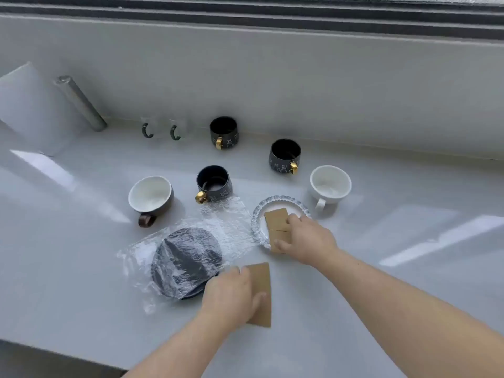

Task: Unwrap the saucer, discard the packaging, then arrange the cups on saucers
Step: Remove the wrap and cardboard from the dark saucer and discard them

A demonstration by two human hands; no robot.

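1. My left hand [231, 293] is closed on a brown cardboard piece [260, 293], thumb on top and fingers hidden beneath, just beside the near edge of the dark saucer [185, 261].
2. My right hand [305, 238] pinches a second, folded cardboard piece [276, 223] that lies on the clear glass saucer [259, 214], thumb at its near end and a fingertip at its far edge.
3. Risk, as I judge it: if I lift the right cardboard at a slant, it could drag the light glass saucer sideways toward the white cup [330, 186], which stands near its far right rim.
4. Second risk: the left hand sits close against the plastic wrap [226, 227]; pulling away could snag the film and slide the dark saucer toward the counter [409, 309] edge.
5. The dark saucer lies in front of me, left of centre, under crinkled clear film that is opened out and spreads toward the glass saucer. It looks matte, round and whole.
6. The glass saucer has a scalloped, ribbed rim and looks free of film, though I cannot be sure.
7. Behind stand three dark cups with gold handles, the nearest [214, 184] touching the film's far edge, and a brown-handled cup [150, 197] on the left; none sits on a saucer yet.
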